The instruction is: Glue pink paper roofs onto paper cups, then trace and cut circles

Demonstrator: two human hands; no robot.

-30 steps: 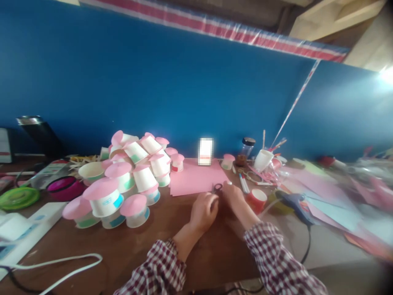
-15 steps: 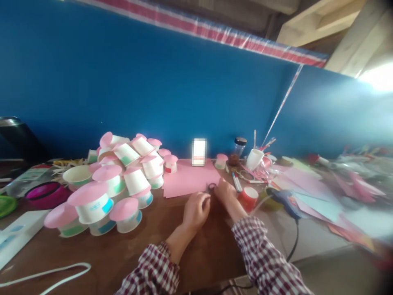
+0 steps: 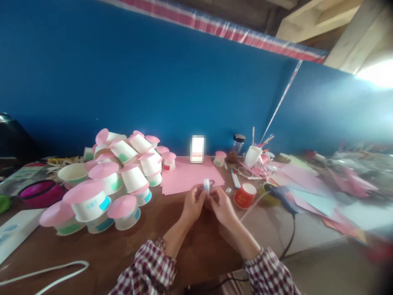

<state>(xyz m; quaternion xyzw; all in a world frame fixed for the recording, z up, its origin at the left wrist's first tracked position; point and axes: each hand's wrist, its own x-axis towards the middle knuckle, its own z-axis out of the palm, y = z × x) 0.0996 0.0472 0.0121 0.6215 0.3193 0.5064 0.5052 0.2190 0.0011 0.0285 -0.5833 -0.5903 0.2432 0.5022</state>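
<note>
Both hands meet at the front of the pink paper sheets. Between my fingertips is a small whitish roll that looks like tape, held up on edge. My left hand pinches it from the left, fingers curled. From the other side, my right hand has its thumb and fingers closed at the roll's lower edge. Dark scissor handles lie on the paper just behind the roll. To the right of my right hand are a tiny white piece and a red paper cup.
Paper cups with pink discs are heaped on the left. Markers, a lidded jar and a white cup with sticks stand right. A blue glue gun trails a cable. A blue panel rises behind.
My right hand has drawn back from beside the scissors to my left hand. A small whitish roll now shows between both hands. The tiny white piece has come into view.
</note>
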